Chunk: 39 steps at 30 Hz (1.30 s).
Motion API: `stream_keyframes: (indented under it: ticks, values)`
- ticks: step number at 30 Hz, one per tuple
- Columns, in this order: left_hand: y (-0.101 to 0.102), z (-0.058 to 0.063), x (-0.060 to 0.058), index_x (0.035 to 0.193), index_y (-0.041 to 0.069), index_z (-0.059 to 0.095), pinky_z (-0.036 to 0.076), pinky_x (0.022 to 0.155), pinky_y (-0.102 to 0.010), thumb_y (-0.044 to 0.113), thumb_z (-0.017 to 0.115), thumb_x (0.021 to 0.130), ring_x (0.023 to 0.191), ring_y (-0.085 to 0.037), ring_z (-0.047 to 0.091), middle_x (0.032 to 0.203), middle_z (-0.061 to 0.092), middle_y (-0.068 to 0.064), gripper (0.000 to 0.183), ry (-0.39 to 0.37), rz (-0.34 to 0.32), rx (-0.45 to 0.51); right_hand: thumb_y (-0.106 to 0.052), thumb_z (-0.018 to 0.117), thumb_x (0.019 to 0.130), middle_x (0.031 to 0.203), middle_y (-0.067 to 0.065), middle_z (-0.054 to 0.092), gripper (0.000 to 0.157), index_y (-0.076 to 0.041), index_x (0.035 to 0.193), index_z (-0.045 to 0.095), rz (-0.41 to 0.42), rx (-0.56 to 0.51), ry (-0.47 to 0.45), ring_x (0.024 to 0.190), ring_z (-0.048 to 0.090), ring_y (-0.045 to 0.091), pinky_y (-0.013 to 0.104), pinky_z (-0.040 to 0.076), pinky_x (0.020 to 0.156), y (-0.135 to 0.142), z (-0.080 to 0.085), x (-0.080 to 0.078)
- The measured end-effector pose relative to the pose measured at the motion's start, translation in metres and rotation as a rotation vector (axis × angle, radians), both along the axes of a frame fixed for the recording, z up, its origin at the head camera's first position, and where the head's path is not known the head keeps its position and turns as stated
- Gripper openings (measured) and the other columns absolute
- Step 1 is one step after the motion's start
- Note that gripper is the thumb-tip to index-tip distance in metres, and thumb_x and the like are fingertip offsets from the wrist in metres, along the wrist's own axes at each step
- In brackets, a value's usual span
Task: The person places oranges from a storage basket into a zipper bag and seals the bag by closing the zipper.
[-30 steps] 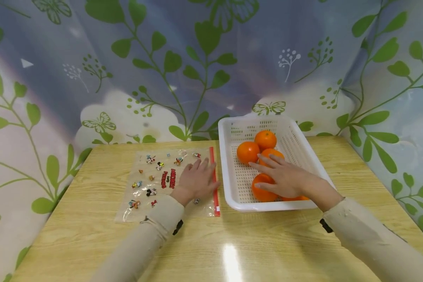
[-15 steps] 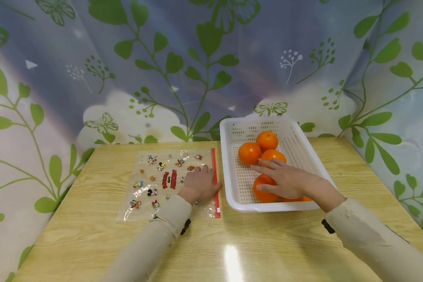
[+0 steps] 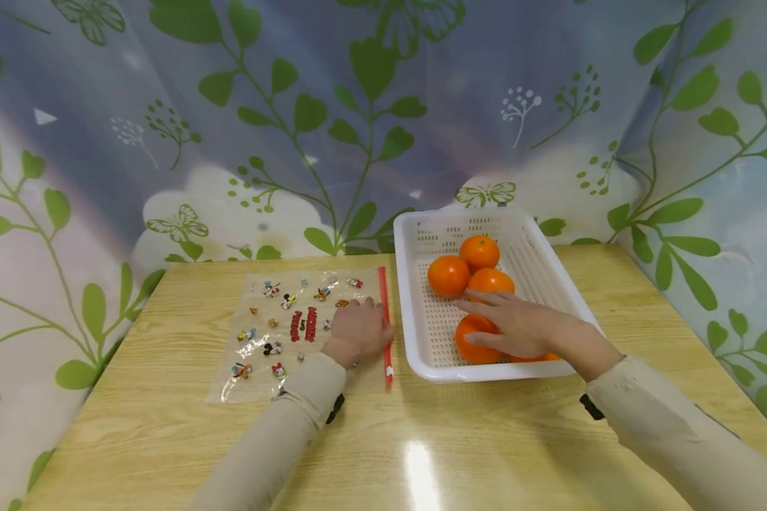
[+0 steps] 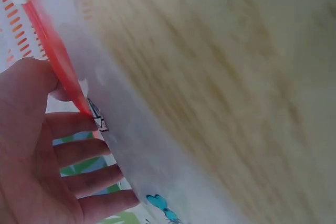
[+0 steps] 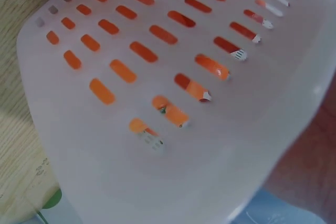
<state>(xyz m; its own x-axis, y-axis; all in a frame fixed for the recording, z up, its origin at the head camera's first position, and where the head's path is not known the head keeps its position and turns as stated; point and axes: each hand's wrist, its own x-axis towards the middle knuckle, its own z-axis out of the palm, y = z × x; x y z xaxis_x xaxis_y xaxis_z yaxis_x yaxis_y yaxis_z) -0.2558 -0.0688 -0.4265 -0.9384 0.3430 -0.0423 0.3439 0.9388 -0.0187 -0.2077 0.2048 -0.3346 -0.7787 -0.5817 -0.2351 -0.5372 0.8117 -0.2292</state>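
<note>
Red zip strip [image 3: 386, 298]: it edges the clear Mickey and Friends zip bag [image 3: 294, 355], which lies on the wooden table [image 3: 332, 461] just left of your white plastic basket [image 3: 412, 341]; with so little room between, a rightward tug might snag the strip on the basket.
Left hand [image 3: 360, 328]: your thumb and fingers look clamped on the strip about midway; thin, slick film could slide out of a light pinch, or crease under a hard one.
White slider [image 3: 389, 371]: it sits toward your end of the strip, beyond your pinch; bending the track there could make it jam.
Right hand [image 3: 518, 326]: your fingers are spread apart over the oranges, gripping none; leaning down could roll the near orange [image 3: 476, 355] against its neighbours.
Half-hidden orange [image 3: 530, 359]: it lies under your palm, so you could knock it unseen.
</note>
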Motion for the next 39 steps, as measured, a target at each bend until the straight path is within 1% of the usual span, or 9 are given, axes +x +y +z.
stream_keyframes:
  ticks: [9, 14, 17, 22, 25, 28, 34, 37, 39]
  values:
    - [0.008, 0.002, -0.007, 0.067, 0.009, 0.06, 0.051, 0.049, -0.04, 0.029, 0.059, 0.085, 0.067, -0.027, 0.062, 0.073, 0.059, -0.007, 0.027, 0.038, 0.07, 0.059, -0.044, 0.057, 0.095, 0.148, 0.016, 0.036, 0.062, -0.012, 0.146, 0.041, -0.008, -0.002, -0.064, 0.135, 0.031, 0.037, 0.056, 0.027, 0.109, -0.003, -0.001, -0.002]
    - [0.007, -0.001, -0.01, 0.062, 0.011, 0.057, 0.051, 0.046, -0.04, 0.022, 0.058, 0.086, 0.063, -0.026, 0.062, 0.066, 0.059, -0.006, 0.027, 0.073, 0.107, 0.082, -0.031, 0.068, 0.09, 0.146, 0.015, 0.04, 0.063, -0.008, 0.144, 0.043, -0.001, -0.013, -0.082, 0.133, 0.036, 0.034, 0.053, 0.03, 0.108, -0.004, -0.007, -0.003]
    - [0.002, 0.0, -0.01, 0.063, 0.014, 0.055, 0.05, 0.048, -0.04, 0.023, 0.054, 0.087, 0.061, -0.023, 0.061, 0.064, 0.058, -0.003, 0.026, 0.075, 0.115, 0.158, -0.026, 0.071, 0.088, 0.145, 0.016, 0.041, 0.064, -0.006, 0.142, 0.044, -0.006, -0.032, -0.077, 0.131, 0.038, 0.034, 0.052, 0.031, 0.108, -0.004, -0.01, -0.003]
    - [-0.006, 0.014, -0.007, 0.068, 0.014, 0.058, 0.041, 0.044, -0.032, 0.02, 0.049, 0.089, 0.052, -0.016, 0.047, 0.06, 0.053, 0.0, 0.023, 0.079, 0.125, 0.35, -0.021, 0.073, 0.086, 0.141, 0.017, 0.044, 0.063, -0.003, 0.14, 0.046, 0.008, -0.072, -0.072, 0.127, 0.042, 0.033, 0.051, 0.034, 0.106, -0.005, -0.011, -0.004]
    - [-0.011, 0.026, -0.006, 0.088, 0.01, 0.07, 0.032, 0.04, -0.026, 0.016, 0.047, 0.09, 0.045, -0.011, 0.036, 0.057, 0.052, -0.001, 0.024, 0.082, 0.124, 0.435, -0.02, 0.074, 0.086, 0.141, 0.018, 0.043, 0.062, -0.003, 0.14, 0.046, 0.01, -0.074, -0.08, 0.127, 0.042, 0.033, 0.051, 0.035, 0.106, -0.005, -0.009, -0.004]
    - [-0.017, 0.038, -0.005, 0.105, 0.004, 0.071, 0.026, 0.039, -0.023, 0.01, 0.045, 0.091, 0.04, -0.008, 0.029, 0.054, 0.052, -0.002, 0.03, 0.073, 0.111, 0.505, -0.019, 0.074, 0.086, 0.141, 0.019, 0.042, 0.062, -0.004, 0.139, 0.046, 0.006, -0.067, -0.085, 0.126, 0.042, 0.034, 0.052, 0.035, 0.105, -0.006, -0.007, -0.004]
    - [-0.027, 0.062, 0.0, 0.118, -0.001, 0.066, 0.02, 0.04, -0.021, 0.001, 0.042, 0.089, 0.038, -0.007, 0.022, 0.054, 0.053, -0.008, 0.038, 0.044, 0.098, 0.626, -0.018, 0.073, 0.086, 0.142, 0.021, 0.041, 0.063, -0.003, 0.14, 0.045, 0.004, -0.075, -0.089, 0.127, 0.041, 0.035, 0.053, 0.035, 0.105, -0.004, -0.009, -0.004]
    - [-0.032, 0.076, 0.002, 0.126, -0.001, 0.061, 0.018, 0.039, -0.02, -0.001, 0.041, 0.089, 0.037, -0.006, 0.019, 0.077, 0.067, -0.016, 0.042, 0.049, 0.107, 0.634, -0.018, 0.073, 0.086, 0.142, 0.021, 0.041, 0.063, -0.003, 0.141, 0.045, 0.006, -0.087, -0.081, 0.128, 0.041, 0.036, 0.053, 0.034, 0.105, -0.003, -0.011, -0.004]
    - [-0.035, 0.086, 0.003, 0.127, -0.001, 0.06, 0.019, 0.039, -0.021, -0.002, 0.042, 0.087, 0.038, -0.008, 0.02, 0.099, 0.068, -0.019, 0.044, 0.062, 0.11, 0.623, -0.018, 0.073, 0.087, 0.142, 0.022, 0.04, 0.064, -0.003, 0.141, 0.044, 0.007, -0.091, -0.075, 0.128, 0.04, 0.036, 0.053, 0.034, 0.105, -0.002, -0.011, -0.005]
